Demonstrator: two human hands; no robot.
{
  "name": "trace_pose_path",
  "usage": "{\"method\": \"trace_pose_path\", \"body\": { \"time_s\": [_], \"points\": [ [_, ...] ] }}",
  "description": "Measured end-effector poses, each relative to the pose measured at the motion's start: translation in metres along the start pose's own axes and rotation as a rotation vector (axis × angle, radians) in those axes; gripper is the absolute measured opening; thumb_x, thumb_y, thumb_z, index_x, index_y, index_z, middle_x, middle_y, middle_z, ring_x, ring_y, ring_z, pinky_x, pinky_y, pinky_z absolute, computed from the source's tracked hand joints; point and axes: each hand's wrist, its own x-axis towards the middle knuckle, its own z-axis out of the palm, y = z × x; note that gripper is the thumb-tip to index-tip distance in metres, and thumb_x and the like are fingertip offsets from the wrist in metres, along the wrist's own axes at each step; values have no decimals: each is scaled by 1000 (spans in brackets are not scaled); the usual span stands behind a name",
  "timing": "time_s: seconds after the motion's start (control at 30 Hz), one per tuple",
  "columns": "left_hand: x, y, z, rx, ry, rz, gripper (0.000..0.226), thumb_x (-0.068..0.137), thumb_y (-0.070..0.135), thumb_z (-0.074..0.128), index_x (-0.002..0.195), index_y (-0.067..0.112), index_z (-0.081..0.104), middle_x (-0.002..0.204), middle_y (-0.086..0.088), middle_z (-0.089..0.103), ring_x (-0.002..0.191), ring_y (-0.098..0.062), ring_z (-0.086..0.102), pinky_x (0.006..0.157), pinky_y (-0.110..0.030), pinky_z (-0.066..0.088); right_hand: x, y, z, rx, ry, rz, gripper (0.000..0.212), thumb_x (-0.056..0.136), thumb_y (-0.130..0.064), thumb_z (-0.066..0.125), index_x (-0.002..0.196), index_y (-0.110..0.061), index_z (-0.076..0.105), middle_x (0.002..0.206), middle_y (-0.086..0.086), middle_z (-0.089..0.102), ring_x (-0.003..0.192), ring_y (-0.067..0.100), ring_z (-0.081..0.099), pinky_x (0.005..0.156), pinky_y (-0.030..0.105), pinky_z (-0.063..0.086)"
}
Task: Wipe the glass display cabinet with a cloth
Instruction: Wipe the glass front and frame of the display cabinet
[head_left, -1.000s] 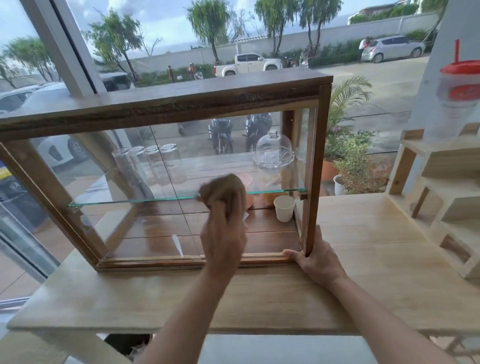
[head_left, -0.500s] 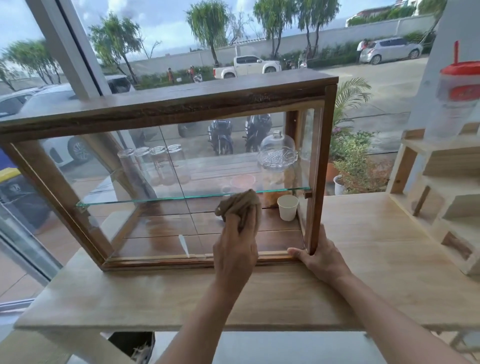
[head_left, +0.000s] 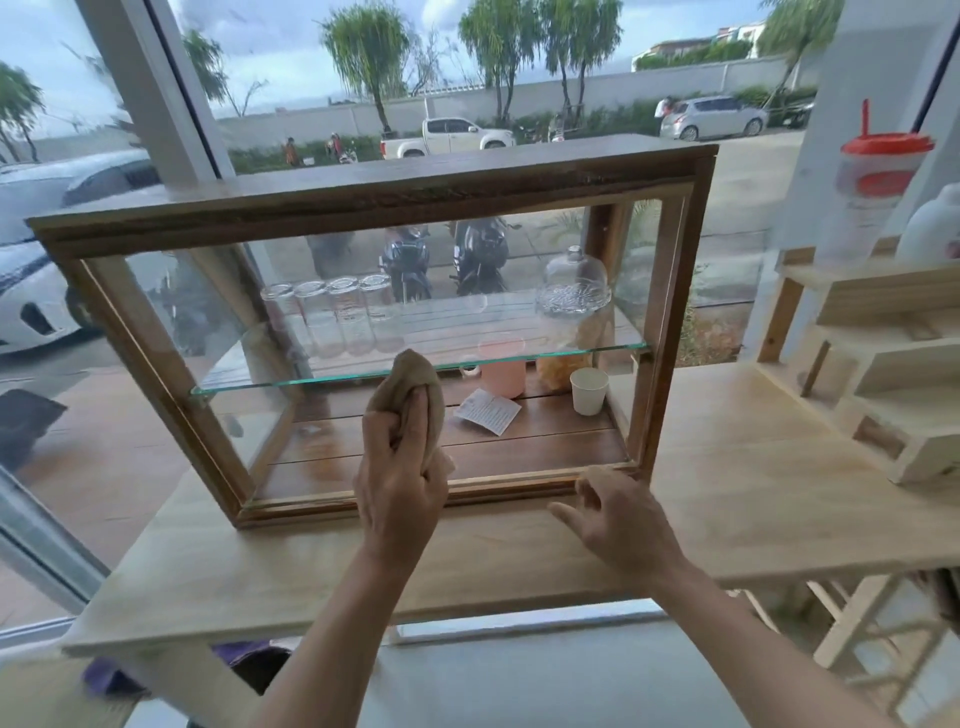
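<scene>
- The glass display cabinet, wood-framed, stands on a pale wooden counter in front of a window, filling the middle of the view.
- The left hand has its fingers curled round a bunched tan cloth and presses it against the cabinet's front pane, at about 6 o'clock of the pane's centre, level with the edge of the glass shelf.
- The right hand holds nothing, its fingers loosely bent and spread; it sits at the cabinet's 5 o'clock corner, by the bottom rail. Whether the fingertips touch the wood cannot be told.
- On the shelf, upturned glasses stand in a row at 10 o'clock of the cloth, and a glass dome at 2 o'clock.
- On the cabinet floor, at 3 o'clock of the cloth, lie a paper slip, a pink cup and a white paper cup.
- At the view's 3 o'clock a stepped wooden rack carries a red-lidded tumbler.
</scene>
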Motion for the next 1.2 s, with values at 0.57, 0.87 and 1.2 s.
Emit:
{"method": "trace_pose_path", "body": {
  "time_s": [0.57,0.87,1.2],
  "points": [
    [-27,-98,-78,246,-404,395,27,108,15,43,119,11,68,89,-1,40,72,-14,43,51,-30,45,20,-98,102,316,-232,-195,130,51,-44,90,151,-11,12,141,-5,25,131,11,33,116,26,29],
    [-41,-122,-31,210,-670,766,32,107,11,42,129,23,61,90,-1,58,71,-20,53,54,-35,49,17,-101,105,335,-197,-169,130,47,-56,85,149,-17,16,144,-9,24,134,11,34,114,30,33],
    [-44,-152,-32,156,-567,726,31,104,14,51,130,26,63,89,-1,56,70,-22,53,52,-36,47,14,-111,108,252,-171,-89,127,46,-66,81,147,-27,14,145,-13,21,132,10,34,114,31,32]
  ]
}}
